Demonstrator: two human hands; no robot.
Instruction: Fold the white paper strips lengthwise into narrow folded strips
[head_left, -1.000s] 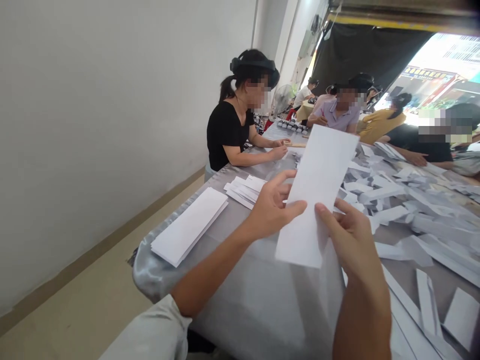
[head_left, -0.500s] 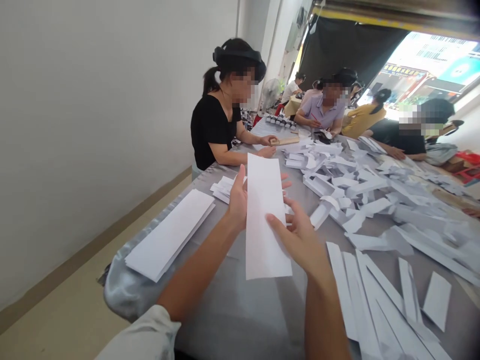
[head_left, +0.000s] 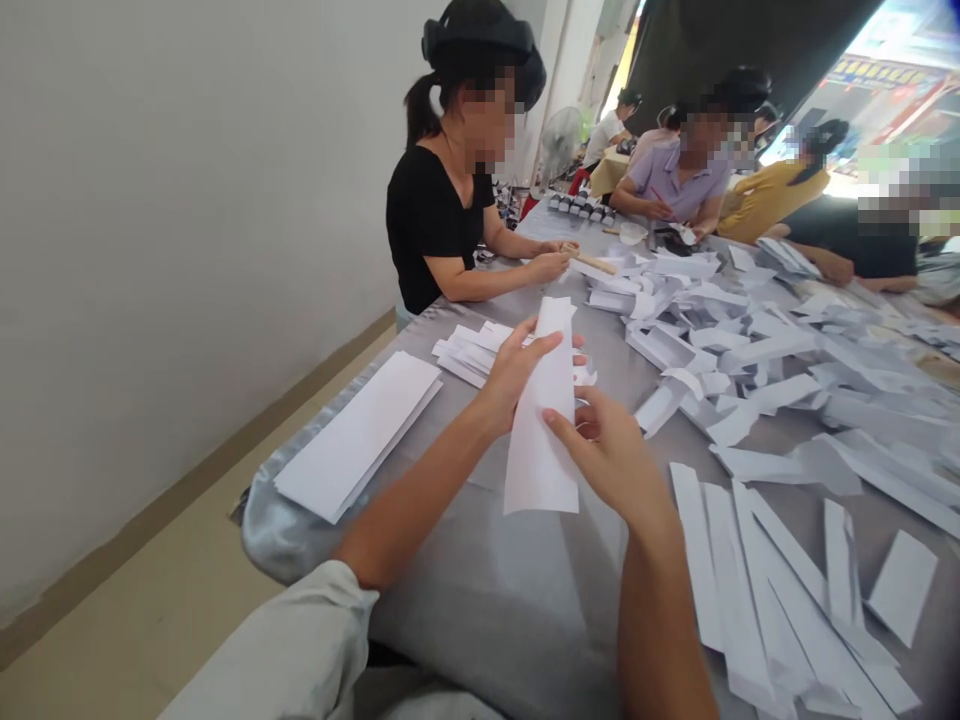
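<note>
Head view, as you see it:

1. Your left hand [head_left: 517,375] and right hand [head_left: 607,460] are both closed on the white paper strip [head_left: 541,465]; neither has let go
2. That strip sits between your hands, over the grey satin tablecloth [head_left: 281,530], its long axis running away from you toward the table's far end, tilted slightly
3. Your left hand wraps its upper, far part; your right hand pinches its right edge just below, nearer you
4. Loose paper strips [head_left: 720,560] lie to your right, a stack of folded white paper [head_left: 356,435] to your left

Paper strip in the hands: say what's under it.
Under the paper strip lies grey tablecloth; the patch directly beneath it is covered and cannot be seen.
</note>
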